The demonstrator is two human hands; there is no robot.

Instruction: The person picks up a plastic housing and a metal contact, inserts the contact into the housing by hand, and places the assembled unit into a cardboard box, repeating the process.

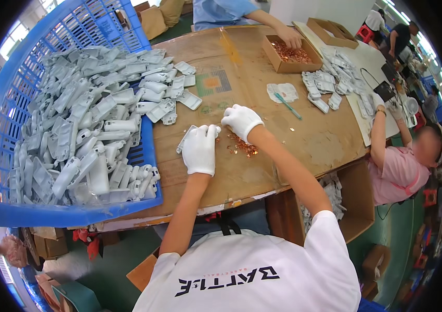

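Note:
My left hand (200, 151), in a white glove, is closed around a light grey plastic housing (183, 139) whose edge shows beyond the fingers. Just to its right, my gloved right hand (242, 121) has its fingers curled down toward the tabletop. Whatever those fingertips may hold is too small or hidden to make out. A loose pile of small copper-coloured metal pieces (244, 148) lies under and beside the right wrist. Both hands are over the brown cardboard-covered table (304, 148), nearly touching each other.
A blue plastic crate (75, 216) heaped with grey housings (96, 109) lies at left. A turquoise stick (289, 106) rests by white paper. Farther back, a co-worker's hand (289, 39) reaches into a carton (293, 66) of copper pieces. Another person (400, 166) sits right; a box (359, 203) stands below.

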